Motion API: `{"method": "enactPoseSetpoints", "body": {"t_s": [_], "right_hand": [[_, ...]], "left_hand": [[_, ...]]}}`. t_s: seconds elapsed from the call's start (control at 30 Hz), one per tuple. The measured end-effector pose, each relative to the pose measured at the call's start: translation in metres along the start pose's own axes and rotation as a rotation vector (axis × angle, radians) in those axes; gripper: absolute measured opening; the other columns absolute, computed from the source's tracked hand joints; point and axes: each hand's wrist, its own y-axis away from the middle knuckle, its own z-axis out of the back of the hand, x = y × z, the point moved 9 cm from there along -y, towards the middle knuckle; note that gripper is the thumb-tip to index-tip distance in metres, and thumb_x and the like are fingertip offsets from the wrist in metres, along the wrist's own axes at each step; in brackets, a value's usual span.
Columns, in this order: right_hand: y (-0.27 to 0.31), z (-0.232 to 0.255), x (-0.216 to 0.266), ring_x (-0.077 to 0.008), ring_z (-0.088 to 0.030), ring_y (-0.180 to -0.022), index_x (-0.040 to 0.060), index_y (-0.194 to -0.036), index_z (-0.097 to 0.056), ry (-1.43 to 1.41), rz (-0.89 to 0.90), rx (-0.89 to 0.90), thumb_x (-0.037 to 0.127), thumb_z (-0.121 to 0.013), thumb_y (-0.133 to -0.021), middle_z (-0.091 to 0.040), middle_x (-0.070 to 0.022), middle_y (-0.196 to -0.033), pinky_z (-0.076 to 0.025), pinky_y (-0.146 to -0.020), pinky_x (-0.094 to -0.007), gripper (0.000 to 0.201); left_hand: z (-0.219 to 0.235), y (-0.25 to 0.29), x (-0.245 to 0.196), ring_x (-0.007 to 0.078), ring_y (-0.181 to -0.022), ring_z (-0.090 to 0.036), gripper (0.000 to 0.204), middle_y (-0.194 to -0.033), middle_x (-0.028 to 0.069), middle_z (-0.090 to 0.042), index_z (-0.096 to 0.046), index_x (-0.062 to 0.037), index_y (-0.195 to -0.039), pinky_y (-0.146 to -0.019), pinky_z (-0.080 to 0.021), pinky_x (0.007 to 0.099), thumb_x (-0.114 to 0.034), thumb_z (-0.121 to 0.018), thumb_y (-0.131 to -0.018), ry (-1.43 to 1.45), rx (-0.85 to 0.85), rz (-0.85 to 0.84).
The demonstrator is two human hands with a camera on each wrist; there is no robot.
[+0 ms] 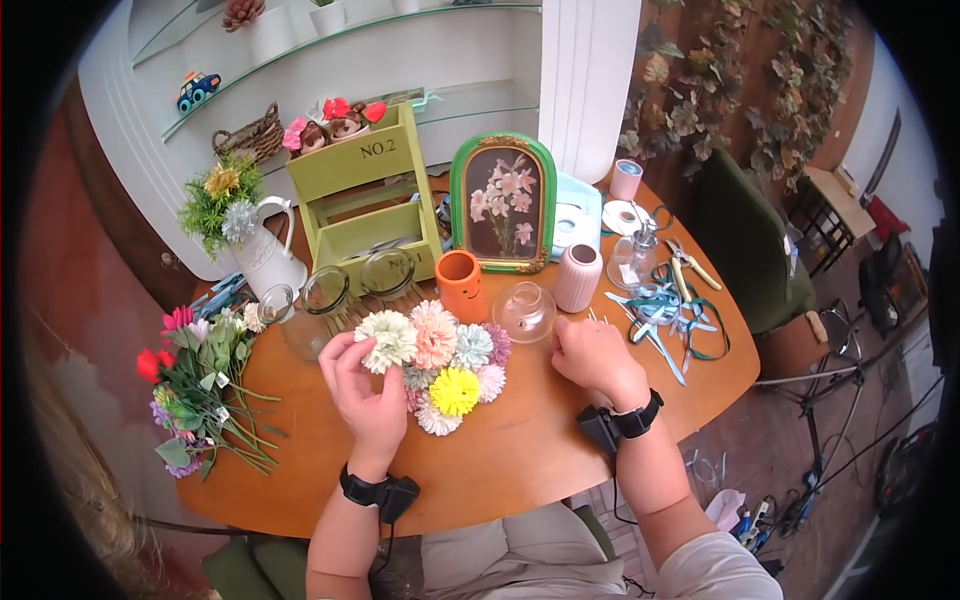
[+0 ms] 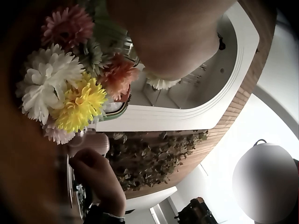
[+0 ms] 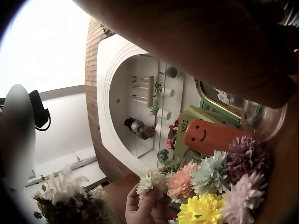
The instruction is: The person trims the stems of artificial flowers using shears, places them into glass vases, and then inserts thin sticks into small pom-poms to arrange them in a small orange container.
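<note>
In the head view my left hand (image 1: 365, 405) is at the left of a cluster of artificial flowers. Its fingers and thumb pinch a cream flower (image 1: 388, 340), seen also in the right wrist view (image 3: 152, 183). Beside that bloom are a peach flower (image 1: 434, 334), a pale blue flower (image 1: 473, 346), a yellow flower (image 1: 454, 392) and a white flower (image 1: 437, 419). My right hand (image 1: 600, 358) rests at the table with fingers loosely bent, near a round glass vase (image 1: 523, 312) and a ribbed pink vase (image 1: 578, 278). Its fingertips are hidden in the head view.
An orange smiling cup (image 1: 459, 286) and glass jars (image 1: 327, 290) stand behind the flowers. Loose flower stems (image 1: 230, 400) lie at left, near a white pitcher (image 1: 270, 250). A green rack (image 1: 360, 200) and framed picture (image 1: 503, 205) stand behind; ribbons (image 1: 665, 305) and pliers (image 1: 682, 268) lie right.
</note>
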Motion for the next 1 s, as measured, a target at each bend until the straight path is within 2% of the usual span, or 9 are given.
{"method": "enactPoseSetpoints", "body": {"t_s": [0.03, 0.13, 0.3, 0.4, 0.5, 0.6, 0.7, 0.9, 1.0], "right_hand": [[0.000, 0.000, 0.000, -0.0401, -0.072, -0.084, 0.0059, -0.090, -0.067, 0.000, 0.002, -0.001, 0.010, -0.065, -0.084, -0.073, -0.0182, -0.081, -0.057, -0.075, -0.0504, 0.008], [0.000, 0.001, 0.001, -0.0401, -0.072, -0.082, 0.0059, -0.089, -0.068, -0.006, 0.008, -0.008, 0.010, -0.065, -0.084, -0.073, -0.0182, -0.080, -0.057, -0.074, -0.0505, 0.007], [0.001, 0.006, 0.004, -0.0398, -0.072, -0.081, 0.0058, -0.090, -0.068, -0.011, 0.010, -0.027, 0.011, -0.065, -0.085, -0.072, -0.0181, -0.079, -0.057, -0.073, -0.0503, 0.008], [0.001, 0.006, 0.005, -0.0394, -0.072, -0.082, 0.0058, -0.090, -0.068, -0.012, 0.012, -0.035, 0.012, -0.066, -0.085, -0.073, -0.0179, -0.079, -0.057, -0.073, -0.0502, 0.008], [0.001, 0.006, 0.006, -0.0391, -0.073, -0.082, 0.0056, -0.090, -0.068, -0.015, 0.015, -0.037, 0.013, -0.066, -0.086, -0.073, -0.0178, -0.080, -0.057, -0.073, -0.0501, 0.009], [0.001, 0.007, 0.007, -0.0388, -0.073, -0.082, 0.0054, -0.090, -0.069, -0.012, 0.018, -0.037, 0.014, -0.066, -0.087, -0.073, -0.0179, -0.080, -0.057, -0.073, -0.0499, 0.010], [0.001, 0.007, 0.006, -0.0387, -0.073, -0.082, 0.0054, -0.091, -0.070, -0.017, 0.019, -0.036, 0.015, -0.066, -0.087, -0.073, -0.0180, -0.080, -0.057, -0.073, -0.0496, 0.011], [0.001, 0.005, 0.009, -0.0385, -0.073, -0.083, 0.0054, -0.093, -0.070, -0.019, 0.021, -0.020, 0.016, -0.066, -0.088, -0.074, -0.0180, -0.081, -0.057, -0.074, -0.0495, 0.013], [0.001, 0.007, 0.009, -0.0384, -0.073, -0.083, 0.0053, -0.093, -0.070, -0.020, 0.027, -0.025, 0.017, -0.066, -0.088, -0.074, -0.0179, -0.082, -0.057, -0.074, -0.0496, 0.013]], "left_hand": [[-0.002, 0.002, -0.001, 0.0259, -0.126, -0.054, 0.049, -0.134, 0.0153, -0.048, -0.060, 0.0007, -0.124, -0.111, -0.046, 0.0390, 0.019, -0.063, -0.079, 0.027, 0.026, -0.007], [-0.007, 0.009, 0.000, 0.0260, -0.125, -0.055, 0.049, -0.132, 0.0155, -0.049, -0.062, 0.0003, -0.121, -0.108, -0.048, 0.0389, 0.019, -0.061, -0.076, -0.132, 0.147, -0.041], [-0.024, 0.002, -0.016, 0.0314, -0.113, -0.061, 0.035, -0.126, 0.0166, -0.056, -0.072, -0.0033, -0.112, -0.093, -0.054, 0.0370, 0.011, -0.070, -0.080, -0.228, 0.252, 0.003], [-0.024, 0.001, -0.021, 0.0290, -0.106, -0.064, 0.033, -0.120, 0.0159, -0.061, -0.073, -0.0022, -0.115, -0.089, -0.055, 0.0376, 0.009, -0.071, -0.084, -0.276, 0.246, 0.021], [-0.023, 0.001, -0.017, 0.0242, -0.093, -0.065, 0.030, -0.111, 0.0124, -0.065, -0.073, -0.0002, -0.115, -0.069, -0.053, 0.0299, 0.009, -0.073, -0.086, -0.316, 0.248, -0.080], [-0.014, 0.000, -0.020, 0.0273, -0.095, -0.067, 0.031, -0.108, 0.0136, -0.069, -0.073, 0.0024, -0.117, -0.076, -0.055, 0.0331, 0.009, -0.074, -0.087, -0.253, 0.134, 0.014], [-0.014, -0.002, -0.022, 0.0304, -0.104, -0.067, 0.032, -0.116, 0.0168, -0.069, -0.072, 0.0031, -0.121, -0.082, -0.055, 0.0363, 0.005, -0.073, -0.089, -0.325, 0.121, -0.090], [-0.036, -0.002, -0.018, 0.0315, -0.117, -0.061, 0.034, -0.126, 0.0182, -0.064, -0.067, 0.0040, -0.127, -0.099, -0.051, 0.0404, -0.004, -0.067, -0.095, -0.327, 0.373, -0.107], [-0.031, 0.002, -0.009, 0.0345, -0.121, -0.059, 0.038, -0.132, 0.0185, -0.058, -0.063, 0.0040, -0.130, -0.105, -0.047, 0.0417, -0.005, -0.068, -0.093, -0.171, 0.362, 0.157]]}}
